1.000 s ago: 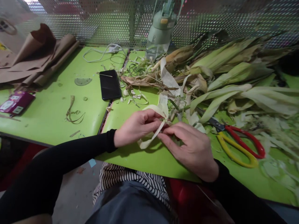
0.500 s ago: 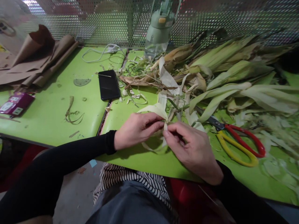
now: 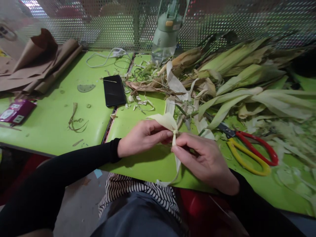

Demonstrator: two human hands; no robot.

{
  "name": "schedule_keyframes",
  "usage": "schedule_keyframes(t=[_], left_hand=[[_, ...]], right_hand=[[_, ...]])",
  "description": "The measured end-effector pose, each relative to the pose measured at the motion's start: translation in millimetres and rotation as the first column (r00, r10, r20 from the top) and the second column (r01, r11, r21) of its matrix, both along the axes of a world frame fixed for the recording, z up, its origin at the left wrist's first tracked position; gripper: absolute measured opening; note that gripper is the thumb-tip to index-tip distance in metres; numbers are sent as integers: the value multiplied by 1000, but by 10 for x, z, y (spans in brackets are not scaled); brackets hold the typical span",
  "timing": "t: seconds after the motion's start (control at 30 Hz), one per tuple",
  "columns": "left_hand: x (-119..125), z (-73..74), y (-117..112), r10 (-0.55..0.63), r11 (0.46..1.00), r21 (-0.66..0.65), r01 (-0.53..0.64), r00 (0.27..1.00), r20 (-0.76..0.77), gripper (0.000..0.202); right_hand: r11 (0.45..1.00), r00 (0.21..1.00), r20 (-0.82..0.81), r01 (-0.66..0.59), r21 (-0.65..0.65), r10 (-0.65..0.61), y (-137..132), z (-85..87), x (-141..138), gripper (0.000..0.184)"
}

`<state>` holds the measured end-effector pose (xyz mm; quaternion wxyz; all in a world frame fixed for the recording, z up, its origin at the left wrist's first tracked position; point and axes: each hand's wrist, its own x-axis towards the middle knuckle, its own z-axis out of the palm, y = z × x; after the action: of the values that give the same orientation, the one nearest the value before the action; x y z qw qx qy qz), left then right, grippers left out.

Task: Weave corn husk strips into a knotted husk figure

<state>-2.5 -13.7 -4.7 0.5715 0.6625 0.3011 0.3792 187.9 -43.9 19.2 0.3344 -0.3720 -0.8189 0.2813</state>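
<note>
1. Bare hands (image 3: 143, 138): two;
2. Held knotted cream husk piece (image 3: 169, 121): one;
3. Red-and-yellow-handled metal scissors (image 3: 233, 133): one pair;
4. Black rectangular phone (image 3: 114, 92): one;
5. Pale-green clear-based bottle (image 3: 165, 39): one;
6. Translucent semicircular protractor (image 3: 86, 88): one.

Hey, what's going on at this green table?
Someone is holding pale corn husk. The left hand grips it beside what looks like a small knot; the fingers of the right hand pinch a strip just below, its loose end hanging near the table's edge. Scissors lie to the right, near a heap of husks.
</note>
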Motion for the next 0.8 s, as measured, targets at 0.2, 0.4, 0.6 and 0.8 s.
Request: schedule_keyframes(t=[0.2, 0.4, 0.6, 0.8], left_hand=[[2, 72, -17, 18, 974, -228, 15, 990, 141, 13], [11, 64, 7, 80, 929, -368, -30, 989, 122, 20], [61, 71, -10, 144, 866, -499, -28, 970, 194, 13], [51, 57, -34, 139, 832, -554, 8, 965, 221, 21]], right_hand=[[997, 998, 59, 34, 67, -38, -36, -32, -26, 18], [997, 995, 91, 33, 69, -39, -26, -107, -45, 15], [983, 975, 150, 148, 104, -163, -23, -198, -113, 23], [991, 981, 177, 64, 114, -83, -28, -216, -120, 31]])
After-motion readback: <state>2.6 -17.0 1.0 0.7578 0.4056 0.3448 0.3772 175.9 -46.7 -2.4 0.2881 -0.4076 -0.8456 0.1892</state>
